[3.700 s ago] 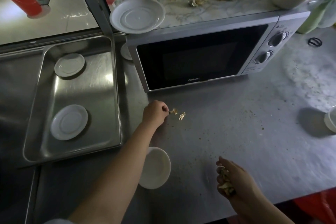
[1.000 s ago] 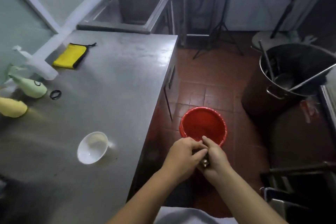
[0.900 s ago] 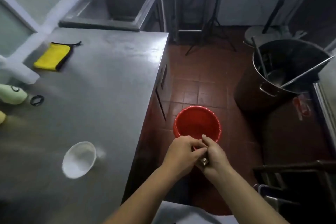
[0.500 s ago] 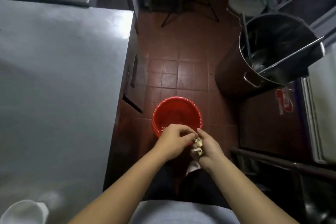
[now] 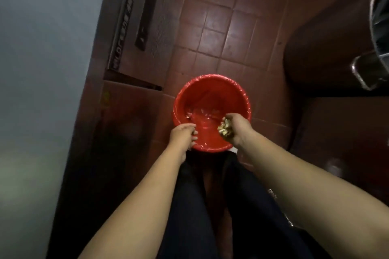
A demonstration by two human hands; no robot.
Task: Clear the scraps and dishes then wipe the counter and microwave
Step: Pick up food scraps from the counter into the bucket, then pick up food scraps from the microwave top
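- Since half a second ago, both hands have parted over the red bin (image 5: 212,99).
- Left hand (image 5: 182,135): fingers curled, holding nothing visible.
- Bin: lined, a few scraps at the bottom, standing on the tiled floor (image 5: 212,27).
- Right hand (image 5: 235,127) grips a clump of scraps (image 5: 224,127).

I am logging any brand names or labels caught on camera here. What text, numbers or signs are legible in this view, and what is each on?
None can be read.
Label strip on the dark cabinet front: it bears pale characters, too blurred to read.
Small pale mark on the dark trousers: too small to read.
Red bucket: no print shows on it.
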